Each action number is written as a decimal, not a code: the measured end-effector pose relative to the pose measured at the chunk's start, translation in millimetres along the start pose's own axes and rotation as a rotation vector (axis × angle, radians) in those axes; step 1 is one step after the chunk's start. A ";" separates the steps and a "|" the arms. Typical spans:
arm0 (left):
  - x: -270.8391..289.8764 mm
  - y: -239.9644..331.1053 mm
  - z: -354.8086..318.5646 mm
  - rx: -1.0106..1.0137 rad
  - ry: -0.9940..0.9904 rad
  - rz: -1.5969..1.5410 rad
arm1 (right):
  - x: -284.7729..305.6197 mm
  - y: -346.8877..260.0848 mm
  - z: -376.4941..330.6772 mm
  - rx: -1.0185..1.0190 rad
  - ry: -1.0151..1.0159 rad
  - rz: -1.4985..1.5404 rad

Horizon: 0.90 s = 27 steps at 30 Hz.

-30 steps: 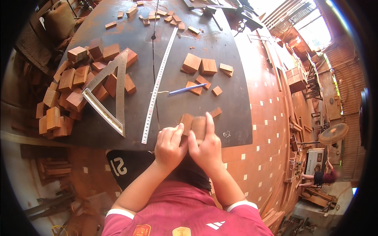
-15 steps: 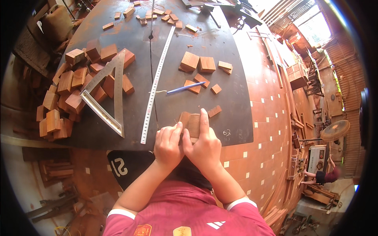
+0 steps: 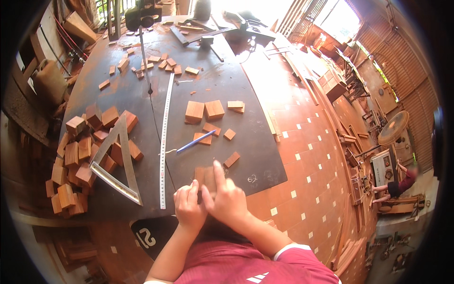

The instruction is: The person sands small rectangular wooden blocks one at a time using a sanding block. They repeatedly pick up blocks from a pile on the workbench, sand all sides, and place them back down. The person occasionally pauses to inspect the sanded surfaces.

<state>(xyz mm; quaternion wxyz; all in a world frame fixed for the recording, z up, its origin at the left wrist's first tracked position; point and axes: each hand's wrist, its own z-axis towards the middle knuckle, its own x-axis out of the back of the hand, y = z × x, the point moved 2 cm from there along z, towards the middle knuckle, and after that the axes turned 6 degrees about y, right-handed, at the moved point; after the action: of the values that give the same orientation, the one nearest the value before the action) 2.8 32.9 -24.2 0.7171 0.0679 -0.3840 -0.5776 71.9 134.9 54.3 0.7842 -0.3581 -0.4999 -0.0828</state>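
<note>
At the near edge of the dark tabletop, my left hand (image 3: 189, 203) has its fingers bent together against the left side of two small wooden blocks (image 3: 209, 178) lying side by side. My right hand (image 3: 226, 199) grips them from the other side, its index finger stretched along the right edge and its thumb at the near edge. The fingers partly hide both blocks. Just beyond the right index finger lies a small wooden strip (image 3: 231, 159). Farther off, a blue pen (image 3: 196, 141) rests across a flat wooden piece (image 3: 203, 138).
A large pile of wooden blocks (image 3: 72, 154) sits at left, with a metal triangle square (image 3: 116, 183) leaning on it. A white ruler (image 3: 165, 128) runs lengthwise along the table (image 3: 265, 156). Larger blocks (image 3: 194, 111) and offcuts lie beyond. A person (image 3: 402, 182) bends at far right.
My view has tilted up and turned, so the table's far end with a dark machine part now shows. My hands stay at the blocks in much the same grip.
</note>
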 end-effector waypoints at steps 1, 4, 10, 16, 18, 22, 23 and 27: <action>2.2 0.4 -0.7 0.018 -0.017 -0.026 | 2.5 -1.2 -12.9 0.021 -0.015 -0.006; 2.9 -3.5 -5.8 0.001 -0.051 -0.024 | 9.4 1.2 -37.1 0.068 -0.034 0.056; 0.3 0.9 -3.6 -0.006 -0.012 -0.027 | -12.2 12.2 6.6 0.058 0.120 0.126; 5.7 -1.8 -3.5 -0.017 -0.042 -0.020 | 12.1 -7.5 -31.1 0.093 -0.023 -0.004; 7.0 -1.0 -4.3 -0.021 -0.054 -0.035 | 16.7 -6.0 -39.1 0.087 -0.034 0.020; 1.6 -1.1 -3.7 -0.030 -0.039 -0.041 | 5.5 8.4 -19.2 0.088 0.021 0.085; 0.6 0.9 0.8 -0.039 -0.015 -0.032 | 1.8 9.2 -5.6 0.050 0.033 0.071; 1.5 -3.0 -0.8 -0.009 -0.023 -0.020 | -10.9 13.8 1.8 -0.011 0.005 0.085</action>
<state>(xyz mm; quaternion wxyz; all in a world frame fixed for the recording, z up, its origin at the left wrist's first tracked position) 1.0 30.3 -25.7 0.7072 0.0617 -0.3888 -0.5872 72.1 143.6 38.9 0.7862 -0.3832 -0.4820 -0.0533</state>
